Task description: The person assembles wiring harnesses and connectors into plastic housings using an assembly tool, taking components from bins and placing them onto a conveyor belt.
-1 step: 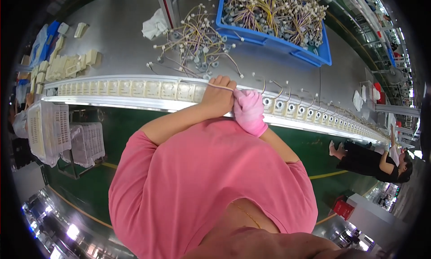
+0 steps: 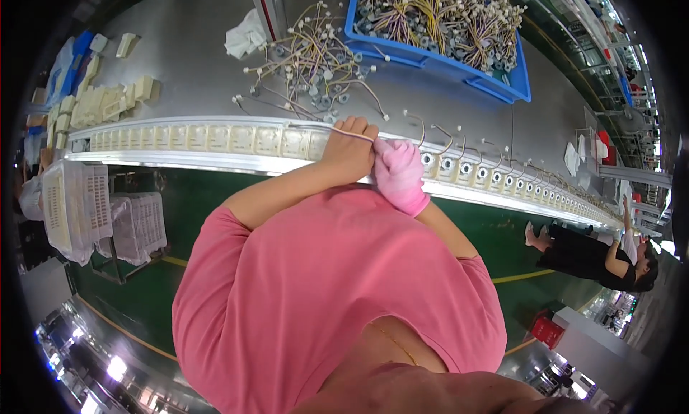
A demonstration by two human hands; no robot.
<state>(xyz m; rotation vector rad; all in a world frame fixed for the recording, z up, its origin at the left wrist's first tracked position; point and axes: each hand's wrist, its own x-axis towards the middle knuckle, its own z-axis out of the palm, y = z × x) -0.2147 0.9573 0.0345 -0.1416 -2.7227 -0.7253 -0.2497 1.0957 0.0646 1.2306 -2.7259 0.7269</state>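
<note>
My left hand (image 2: 349, 150) is bare, its fingers curled down over a long row of cream plastic housings (image 2: 237, 137) in a metal rail (image 2: 215, 157). Pressed against it, my right hand (image 2: 399, 167) wears a pink glove, with its fingers closed over the same row. A thin wire lead (image 2: 353, 133) crosses the back of my left fingers and runs into the spot where both hands meet. What lies under the fingers is hidden. Right of my hands, housings with dark round centres (image 2: 465, 172) have wire leads standing up from them.
A blue bin (image 2: 430, 63) full of wire leads stands beyond the rail, beside a loose pile of leads (image 2: 316, 66). Cream plastic parts (image 2: 104, 105) lie at the far left. White crates (image 2: 75, 206) stand on the floor; a person (image 2: 592, 256) works farther right along the rail.
Both hands keep their place on the rail and their closed grip. The view has shifted very slightly; little else differs.
</note>
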